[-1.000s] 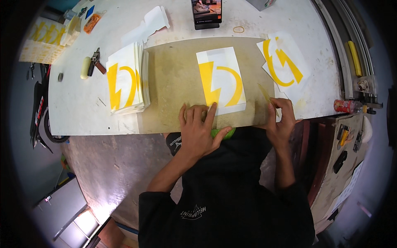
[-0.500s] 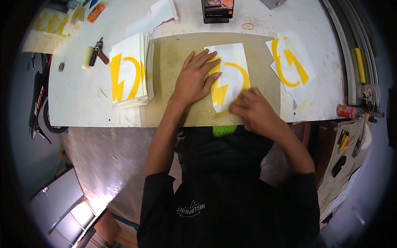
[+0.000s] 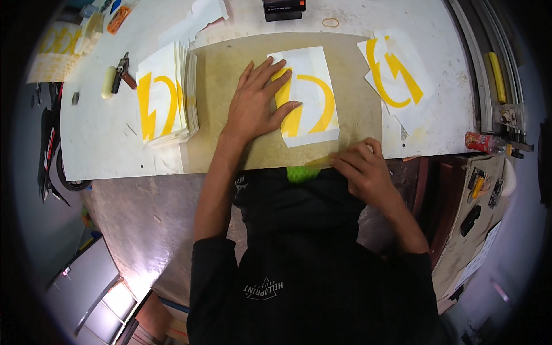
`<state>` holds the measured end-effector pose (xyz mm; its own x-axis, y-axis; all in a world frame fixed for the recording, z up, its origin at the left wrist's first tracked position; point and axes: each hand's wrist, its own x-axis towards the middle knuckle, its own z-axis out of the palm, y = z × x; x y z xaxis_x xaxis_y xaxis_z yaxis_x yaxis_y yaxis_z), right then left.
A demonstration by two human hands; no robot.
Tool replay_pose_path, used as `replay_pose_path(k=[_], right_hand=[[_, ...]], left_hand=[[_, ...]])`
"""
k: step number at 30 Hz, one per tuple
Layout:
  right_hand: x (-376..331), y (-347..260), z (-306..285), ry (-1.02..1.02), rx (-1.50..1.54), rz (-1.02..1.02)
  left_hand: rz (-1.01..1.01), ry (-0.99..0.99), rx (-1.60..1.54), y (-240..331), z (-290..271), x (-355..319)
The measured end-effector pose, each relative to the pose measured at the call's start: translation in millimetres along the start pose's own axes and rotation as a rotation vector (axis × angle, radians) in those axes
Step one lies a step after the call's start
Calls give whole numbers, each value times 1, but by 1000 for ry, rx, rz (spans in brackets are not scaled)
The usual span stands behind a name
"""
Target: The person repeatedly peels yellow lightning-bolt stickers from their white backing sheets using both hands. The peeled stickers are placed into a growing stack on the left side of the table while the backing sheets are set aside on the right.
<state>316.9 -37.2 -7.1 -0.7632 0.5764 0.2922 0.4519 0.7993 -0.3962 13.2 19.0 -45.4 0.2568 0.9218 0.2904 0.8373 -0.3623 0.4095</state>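
A white sheet with a yellow cut-out emblem (image 3: 313, 109) lies on the tan cutting mat (image 3: 218, 86) in the middle of the white table. My left hand (image 3: 253, 106) presses flat on the sheet's left part, fingers spread. My right hand (image 3: 362, 169) is at the table's front edge, just below the sheet's lower right corner, with its fingers pinched on a thin yellowish strip (image 3: 319, 161) that lies along the edge. A small green object (image 3: 302, 173) shows just under the edge, between my arms.
A stack of like sheets (image 3: 164, 98) sits left of the mat, and a few loose ones (image 3: 397, 69) lie to the right. A black box (image 3: 283, 8) and a rubber band (image 3: 330, 22) are at the back. Hand tools (image 3: 121, 72) lie far left, a red can (image 3: 480, 141) far right.
My right hand has come off the sheet to the front edge and pinched the strip. My left hand stays flat on the sheet, now shifted toward its left side.
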Motion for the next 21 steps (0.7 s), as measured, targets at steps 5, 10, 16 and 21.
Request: replay_pose_path(k=[5, 10, 16, 21], right_hand=[[-33, -39, 13, 93, 13, 53], [-42, -55, 44, 153, -57, 140], [-20, -41, 23, 146, -74, 129], [9, -9, 22, 132, 83, 128]], left_hand=[[9, -81, 26, 15, -7, -11], [5, -107, -27, 43, -9, -37], [30, -88, -51, 46, -7, -41], [16, -122, -66, 42, -5, -38]])
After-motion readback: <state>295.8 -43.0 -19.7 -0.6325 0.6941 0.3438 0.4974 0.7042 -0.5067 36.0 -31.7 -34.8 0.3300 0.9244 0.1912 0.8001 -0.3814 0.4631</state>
